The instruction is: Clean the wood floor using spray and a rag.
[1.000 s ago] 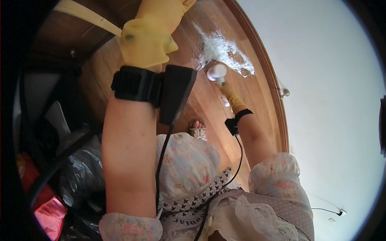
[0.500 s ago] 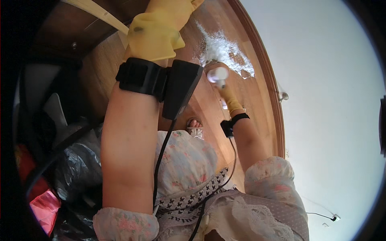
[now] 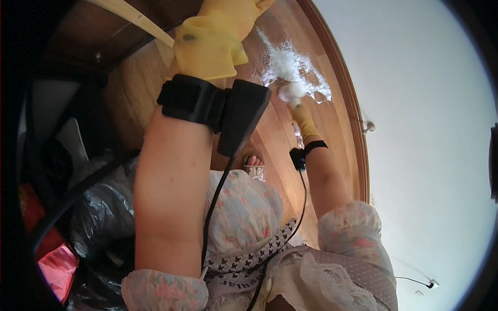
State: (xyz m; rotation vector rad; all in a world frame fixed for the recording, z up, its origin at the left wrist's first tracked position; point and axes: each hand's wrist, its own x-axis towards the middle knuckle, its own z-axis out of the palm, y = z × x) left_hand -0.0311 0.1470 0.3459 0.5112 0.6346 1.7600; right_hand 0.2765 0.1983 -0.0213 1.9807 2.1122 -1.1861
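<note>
My left hand (image 3: 220, 31), in a yellow rubber glove, reaches to the upper edge of the picture. Its fingers are mostly cut off there, so what they touch is hidden. My right hand (image 3: 305, 120), also in a yellow rubber glove, is closed around a tool with a round white head (image 3: 292, 92). A pale bit of it appears to stick out behind the hand; its exact kind is unclear. The white head is at the near edge of a patch of white foam (image 3: 290, 62) spread over the wooden floor (image 3: 275, 135).
A brown skirting board (image 3: 345, 88) curves along the pale wall (image 3: 425, 103), which has a small door stop (image 3: 368, 126). Dark furniture (image 3: 78, 46) and a light wooden strip (image 3: 137, 19) are at upper left. Black plastic bags (image 3: 101, 207) lie at left. Cables hang from both wrist devices.
My right hand and the white-headed tool have shifted slightly to the right, the hand also a little farther away. My left forearm has moved slightly right.
</note>
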